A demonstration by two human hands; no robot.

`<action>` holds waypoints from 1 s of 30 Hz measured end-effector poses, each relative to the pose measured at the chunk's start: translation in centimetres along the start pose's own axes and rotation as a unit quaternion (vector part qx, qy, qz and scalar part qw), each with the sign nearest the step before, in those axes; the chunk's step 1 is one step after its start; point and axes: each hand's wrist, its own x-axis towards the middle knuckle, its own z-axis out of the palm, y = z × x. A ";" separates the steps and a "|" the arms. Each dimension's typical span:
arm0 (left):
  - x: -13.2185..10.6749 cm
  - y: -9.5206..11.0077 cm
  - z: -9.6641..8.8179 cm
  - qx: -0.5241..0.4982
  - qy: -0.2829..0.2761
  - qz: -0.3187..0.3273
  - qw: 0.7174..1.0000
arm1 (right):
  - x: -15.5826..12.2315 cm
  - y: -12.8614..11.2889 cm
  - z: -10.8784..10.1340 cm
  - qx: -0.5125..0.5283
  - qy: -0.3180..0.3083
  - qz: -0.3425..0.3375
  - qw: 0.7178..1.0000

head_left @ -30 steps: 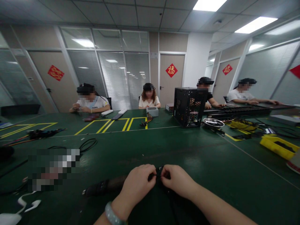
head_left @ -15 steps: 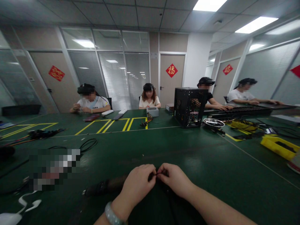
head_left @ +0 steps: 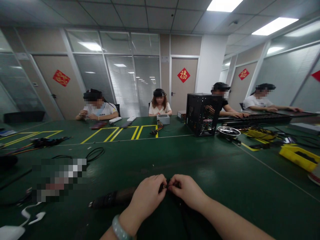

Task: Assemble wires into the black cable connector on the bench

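Note:
My left hand [head_left: 146,196] and my right hand [head_left: 188,191] meet fingertip to fingertip low in the middle of the view, over the green table [head_left: 175,156]. Both are pinched on a small black connector [head_left: 165,185] at the end of a black cable bundle. A thick dark sleeved cable [head_left: 112,198] runs out to the left from under my left hand. More black cable lies below my wrists, mostly hidden. A pale green bracelet [head_left: 118,230] sits on my left wrist.
A black computer case [head_left: 202,113] stands at mid-table. Beside it lie a metal bowl [head_left: 228,131] and, to the right, yellow trays [head_left: 296,156]. Loose black cables [head_left: 95,154] and white straps [head_left: 32,216] lie left. Several people sit at the far side.
My hands have stayed in place; the fingertips shifted slightly on the connector. The view drifted a little.

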 end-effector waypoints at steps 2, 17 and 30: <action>0.0 -0.1 0.0 -0.002 0.003 0.002 1.000 | 0.0 0.0 0.0 -0.002 0.000 -0.002 1.000; -0.3 0.3 -0.4 -0.008 -0.015 0.001 1.000 | -0.2 -0.2 -0.2 -0.027 -0.021 -0.001 0.999; -0.7 0.7 -0.7 0.001 -0.001 0.019 1.000 | -0.2 -0.4 -0.3 -0.016 -0.034 0.014 0.999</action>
